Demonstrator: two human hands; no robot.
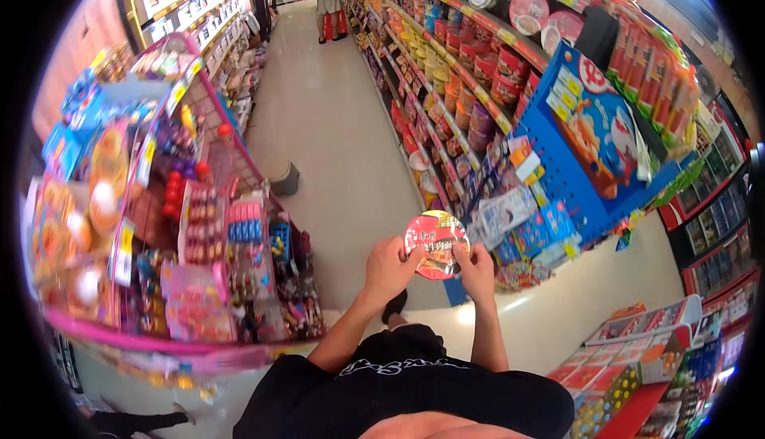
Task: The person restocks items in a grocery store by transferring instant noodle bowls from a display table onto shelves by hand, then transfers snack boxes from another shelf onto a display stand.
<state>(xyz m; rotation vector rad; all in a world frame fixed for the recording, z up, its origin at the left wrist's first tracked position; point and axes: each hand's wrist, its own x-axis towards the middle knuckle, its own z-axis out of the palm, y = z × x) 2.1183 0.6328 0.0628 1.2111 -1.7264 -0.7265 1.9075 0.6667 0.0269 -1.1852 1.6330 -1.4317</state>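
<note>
In the head view, holding a round shiny package [436, 236] by opposite edges, in front of the body, with left hand [389, 267] and right hand [477, 268] closed on its rim. Beyond the hands, opening onto bare aisle floor [315, 128]. Bounded to their left by a pink-edged rack [135, 339], to their right by a blue display stand [532, 128].

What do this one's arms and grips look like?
They are human: the left grip and right grip are ordinary bare hands, ungloved. The bare forearms show no watch or cables. The black shirt has short sleeves and white script lettering.
</note>
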